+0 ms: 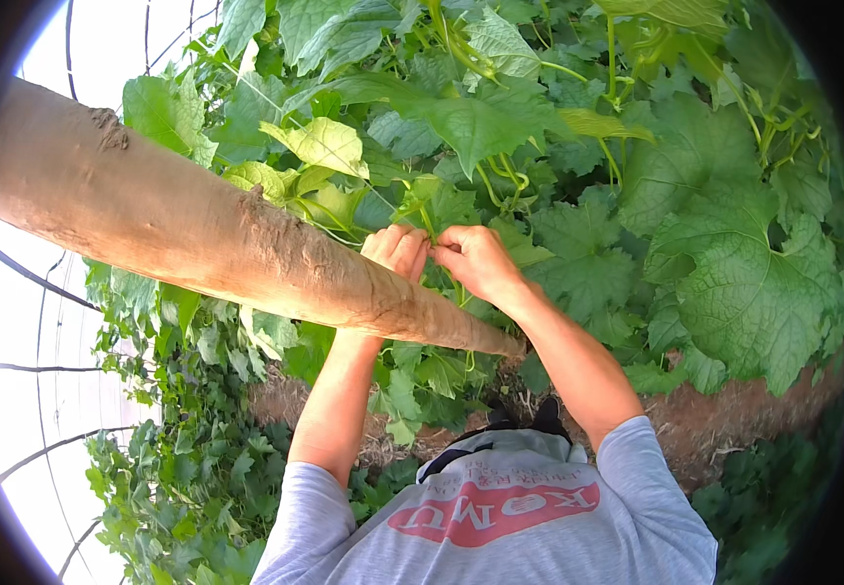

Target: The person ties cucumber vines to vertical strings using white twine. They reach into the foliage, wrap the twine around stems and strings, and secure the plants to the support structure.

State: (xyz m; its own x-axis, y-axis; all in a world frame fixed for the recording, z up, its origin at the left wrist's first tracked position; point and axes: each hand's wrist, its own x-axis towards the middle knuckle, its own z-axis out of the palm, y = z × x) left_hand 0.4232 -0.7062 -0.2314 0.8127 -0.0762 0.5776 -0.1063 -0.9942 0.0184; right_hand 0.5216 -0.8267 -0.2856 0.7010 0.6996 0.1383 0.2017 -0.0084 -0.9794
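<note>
Both my hands meet at a green vine stem [427, 218] among broad lobed leaves, just beyond a wooden post. My left hand [397, 250] has its fingers curled at the stem, and its wrist is hidden behind the post. My right hand [474, 257] pinches at the same spot with thumb and forefinger, touching or nearly touching the left fingertips. What exactly lies between the fingertips is too small to make out. A thin pale string [334, 155] runs from the upper left down toward my hands. Yellowish leaves [323, 146] grow beside it.
The thick wooden post [195, 219] slants from the upper left to the ground, crossing over my left forearm. Dense vine leaves [751, 256] fill the right side. Brown soil with straw [721, 431] shows below. Dark curved rods [34, 369] stand against bright light at left.
</note>
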